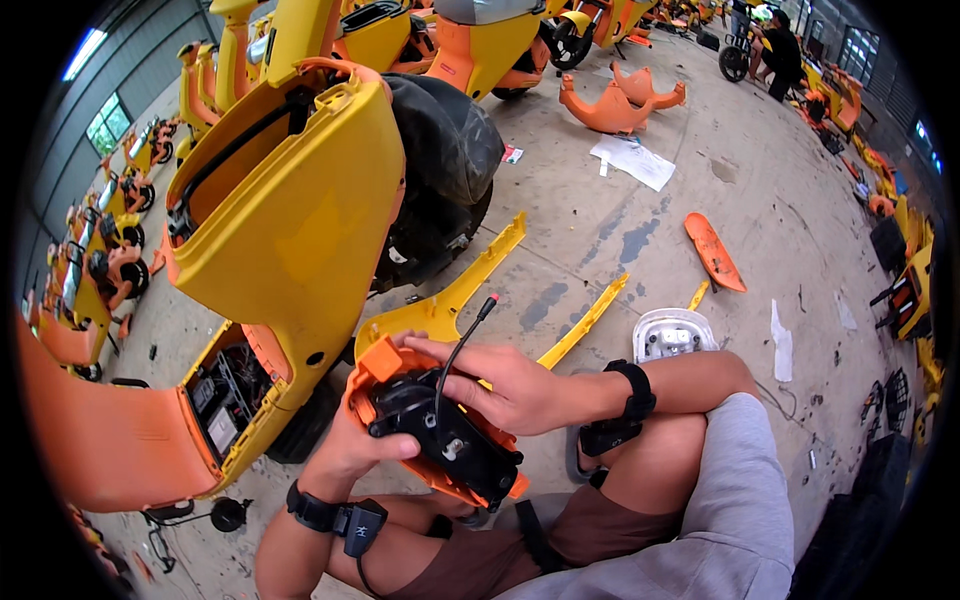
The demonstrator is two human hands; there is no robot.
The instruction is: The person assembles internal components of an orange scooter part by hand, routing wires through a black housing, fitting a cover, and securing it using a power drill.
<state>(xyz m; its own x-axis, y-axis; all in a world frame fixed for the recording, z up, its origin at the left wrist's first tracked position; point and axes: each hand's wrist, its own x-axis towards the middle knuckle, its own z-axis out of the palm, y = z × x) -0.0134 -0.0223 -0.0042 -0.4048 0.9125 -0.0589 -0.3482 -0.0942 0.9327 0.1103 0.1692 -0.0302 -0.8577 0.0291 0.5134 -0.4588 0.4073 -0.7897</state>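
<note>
Above my lap I hold an orange plastic housing [374, 362] with a black plastic unit [470, 450] set inside it. My left hand [345, 440] grips its left side, thumb pressed on the black unit. Across the top, my right hand [510, 385] is closed on the far edge, its thumb beside a black cable [452, 358]. That cable rises from the unit and ends in a free plug with a reddish tip. Most of the housing's underside is hidden. Close on the left stands a partly stripped yellow scooter [300, 235], its floor compartment [230, 390] uncovered, showing wires.
Yellow trim strips [590, 318] lie just beyond my hands. A white lamp-like part [672, 332] and an orange curved panel [714, 252] are on the concrete to the right. Farther off are orange fender-like pieces [610, 108], paper [635, 162], rows of scooters and a crouching person [778, 55].
</note>
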